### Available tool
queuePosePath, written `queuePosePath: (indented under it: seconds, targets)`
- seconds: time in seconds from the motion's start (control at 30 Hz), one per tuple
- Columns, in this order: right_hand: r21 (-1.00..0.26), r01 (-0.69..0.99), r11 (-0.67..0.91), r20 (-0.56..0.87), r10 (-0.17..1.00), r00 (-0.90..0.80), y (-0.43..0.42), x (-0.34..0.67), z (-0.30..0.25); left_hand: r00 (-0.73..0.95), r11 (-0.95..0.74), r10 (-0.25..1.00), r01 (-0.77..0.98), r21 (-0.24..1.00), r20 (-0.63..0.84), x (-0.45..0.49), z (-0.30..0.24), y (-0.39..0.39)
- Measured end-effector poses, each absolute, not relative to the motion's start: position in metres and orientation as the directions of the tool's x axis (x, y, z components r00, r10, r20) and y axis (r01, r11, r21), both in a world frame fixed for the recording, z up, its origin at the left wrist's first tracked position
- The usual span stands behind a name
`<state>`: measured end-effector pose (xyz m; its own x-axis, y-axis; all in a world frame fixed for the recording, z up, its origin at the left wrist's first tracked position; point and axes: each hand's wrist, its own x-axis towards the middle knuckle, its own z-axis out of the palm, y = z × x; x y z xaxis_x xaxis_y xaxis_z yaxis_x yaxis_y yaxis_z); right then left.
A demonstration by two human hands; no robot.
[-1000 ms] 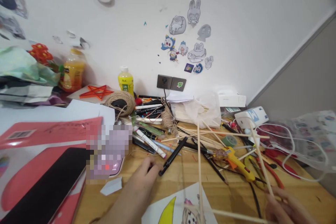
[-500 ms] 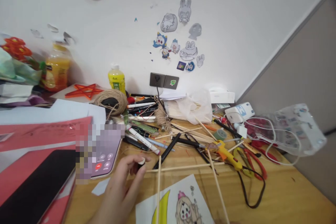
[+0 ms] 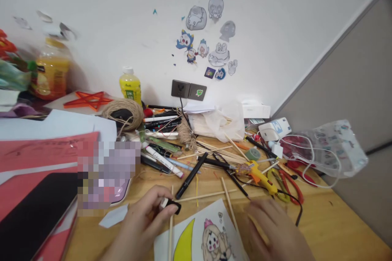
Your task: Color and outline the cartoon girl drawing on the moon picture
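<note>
In my left hand (image 3: 147, 218), thumb and fingers pinch a small black-and-white block (image 3: 170, 205) that looks like an eraser. My right hand (image 3: 274, 226) hangs low over the table, thumb apart from its bent fingers; nothing shows in it. Between my hands lies a paper drawing (image 3: 190, 212) of a yellow moon and a long-haired figure. Thin wooden sticks surround it: a left stick (image 3: 171, 232) beside my left hand, a right stick (image 3: 229, 204) near my right, and a crosswise stick (image 3: 208, 195) behind. The lower ends of the side sticks are hidden or out of view.
Behind the sticks lie a black marker (image 3: 192, 175), a yellow glue gun (image 3: 263, 176) with its cord, and red-handled pliers (image 3: 294, 187). A phone (image 3: 122, 189) and red folder (image 3: 61, 147) are at left. Twine (image 3: 124, 112), pens and a yellow bottle (image 3: 130, 85) line the wall.
My right hand has come into view at the lower right. The block in my left hand now shows more plainly. The side sticks have shifted against the drawing, and my view has turned slightly.
</note>
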<state>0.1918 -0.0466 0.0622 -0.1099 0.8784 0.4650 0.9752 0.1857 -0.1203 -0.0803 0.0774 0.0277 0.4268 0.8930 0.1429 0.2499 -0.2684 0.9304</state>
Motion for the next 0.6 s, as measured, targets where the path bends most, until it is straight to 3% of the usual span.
queuePosePath:
  seconds: [0.13, 0.23, 0.37, 0.6]
  targets:
    - [0.196, 0.980, 0.038, 0.255, 0.963, -0.088, 0.046, 0.180, 0.098, 0.421, -0.270, 0.894, 0.239, 0.933, 0.151, -0.077, 0.022, 0.076]
    - [0.357, 0.911, 0.206, -0.015, 0.977, -0.215, 0.095, 0.175, 0.108, 0.397, -0.265, 0.903, 0.206, 0.942, 0.167, -0.073, 0.022, 0.077]
    - [0.384, 0.863, 0.328, -0.098, 0.944, -0.316, 0.118, 0.173, 0.111, 0.398, -0.257, 0.896, 0.107, 0.961, 0.195, -0.071, 0.024, 0.079]
    - [0.389, 0.816, 0.427, -0.143, 0.903, -0.404, 0.120, 0.174, 0.105, 0.429, -0.137, 0.897, 0.049, 0.989, 0.103, -0.067, 0.023, 0.076]
